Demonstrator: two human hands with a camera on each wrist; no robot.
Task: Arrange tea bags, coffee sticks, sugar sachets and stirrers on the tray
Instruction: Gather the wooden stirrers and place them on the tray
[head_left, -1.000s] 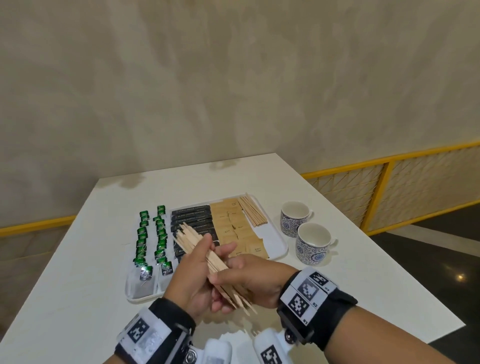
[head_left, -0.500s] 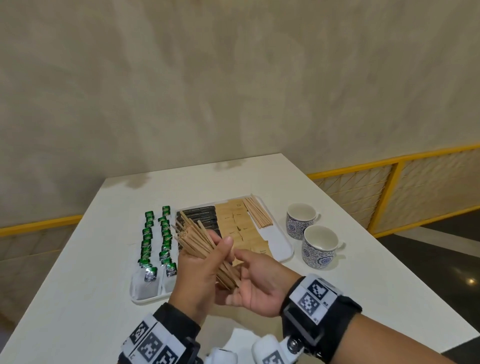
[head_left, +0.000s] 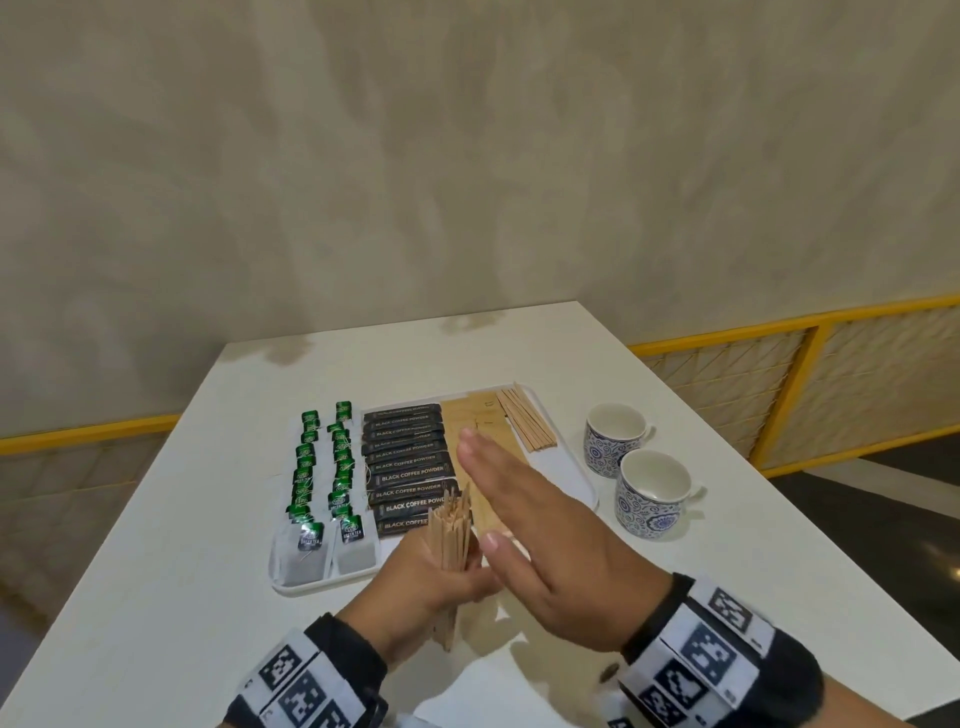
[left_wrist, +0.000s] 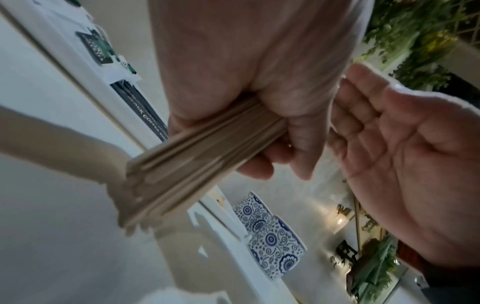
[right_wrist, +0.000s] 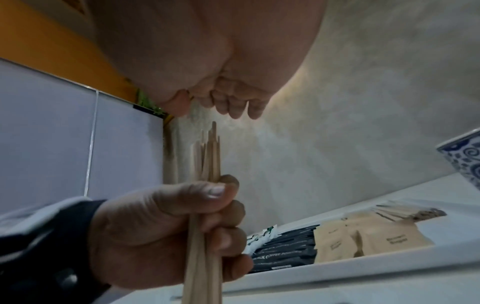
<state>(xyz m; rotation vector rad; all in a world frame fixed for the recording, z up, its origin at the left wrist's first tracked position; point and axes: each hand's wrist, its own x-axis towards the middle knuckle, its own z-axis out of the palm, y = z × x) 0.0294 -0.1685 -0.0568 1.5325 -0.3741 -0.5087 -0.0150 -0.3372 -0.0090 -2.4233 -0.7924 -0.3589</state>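
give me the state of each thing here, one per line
left hand: grips stirrer bundle
stirrer bundle: upright, ends uneven
right hand: flat, fingers straight, holds nothing
tray: partly filled
stirrers on tray: lying in a row
cups: upright, look empty

A bundle of thin wooden stirrers (head_left: 451, 540) is held upright in a fist at the near edge of the white tray (head_left: 570, 470), the tips uneven. On the tray, green-tagged tea bags (head_left: 323, 483) are laid in two columns, black coffee sticks (head_left: 410, 460) stacked beside them, then tan sugar sachets (head_left: 470, 415) and a flat row of stirrers (head_left: 524, 423)
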